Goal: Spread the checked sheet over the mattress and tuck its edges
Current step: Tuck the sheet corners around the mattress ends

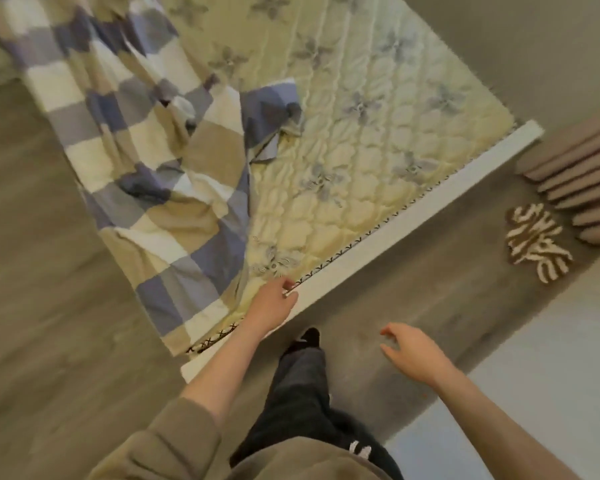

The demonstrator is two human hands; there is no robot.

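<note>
Checked sheet lies rumpled over the left part of the mattress. One side hangs off the mattress's left edge and a blue corner is folded back near the middle. The right part of the quilted top is bare, cream with blue flowers.

My left hand is at the foot corner, fingers bent against the stitched border and just beside the sheet's near edge. Cannot tell whether they pinch cloth or only touch the trim.

My right hand hangs over the floor well apart from the left, fingers loose and spread, holding nothing.

White bed rail runs along the mattress foot. Zebra-striped rug lies on the floor to the right. My black-socked foot is just beside the rail.
</note>
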